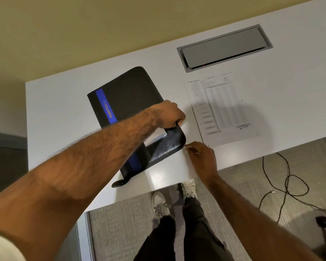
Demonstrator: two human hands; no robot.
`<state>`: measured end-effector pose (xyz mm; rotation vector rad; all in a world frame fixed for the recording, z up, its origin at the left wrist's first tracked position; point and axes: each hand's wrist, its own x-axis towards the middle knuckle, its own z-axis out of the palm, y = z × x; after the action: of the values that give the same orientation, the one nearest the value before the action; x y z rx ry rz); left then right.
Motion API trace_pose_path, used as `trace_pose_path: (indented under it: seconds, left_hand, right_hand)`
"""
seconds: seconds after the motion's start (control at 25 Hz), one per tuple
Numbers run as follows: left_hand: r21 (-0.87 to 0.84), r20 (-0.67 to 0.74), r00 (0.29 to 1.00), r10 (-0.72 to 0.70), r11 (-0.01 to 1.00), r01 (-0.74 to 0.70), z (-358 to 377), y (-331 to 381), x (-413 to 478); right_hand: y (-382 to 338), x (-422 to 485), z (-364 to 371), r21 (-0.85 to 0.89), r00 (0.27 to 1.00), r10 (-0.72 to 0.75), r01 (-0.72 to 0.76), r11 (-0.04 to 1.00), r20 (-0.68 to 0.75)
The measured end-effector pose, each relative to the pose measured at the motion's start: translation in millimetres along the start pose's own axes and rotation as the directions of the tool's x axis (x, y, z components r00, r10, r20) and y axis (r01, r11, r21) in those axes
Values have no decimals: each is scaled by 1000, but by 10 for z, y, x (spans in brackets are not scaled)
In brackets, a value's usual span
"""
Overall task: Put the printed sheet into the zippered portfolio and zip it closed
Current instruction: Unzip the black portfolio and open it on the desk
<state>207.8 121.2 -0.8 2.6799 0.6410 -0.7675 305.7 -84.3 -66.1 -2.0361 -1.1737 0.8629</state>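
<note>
A black zippered portfolio [128,91] with a blue stripe lies on the white table [60,113]. Its right edge is parted, and white pages show in the gap. My left hand [169,113] grips the upper cover at that edge. My right hand [201,157] pinches a small zipper pull at the portfolio's lower right corner. The printed sheet [220,108] lies flat on the table to the right of the portfolio, apart from both hands.
A grey cable hatch [224,46] is set into the table behind the sheet. The table's near edge runs just below my right hand. Black cables [286,181] lie on the carpet at the right. My shoes and legs stand below the table edge.
</note>
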Motion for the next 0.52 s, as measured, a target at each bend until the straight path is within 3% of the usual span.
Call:
trace_pose_path:
  seconds: [0.12,0.28,0.52]
  left_hand:
    - [-39,6,1000,-5,999,5,-9,42,-41]
    - [-81,7,999,-31,996,32,-66,42,-83]
    - [-119,-26,999,-22,993,18,-117,-2,-175]
  right_hand:
    - [-30,-259,124,11,999,19,-18,1000,-29]
    - [-104,-427,437,-108,999,-41,40,993,-10]
    - [-241,-686,817,-56,994,-104,106,993,28]
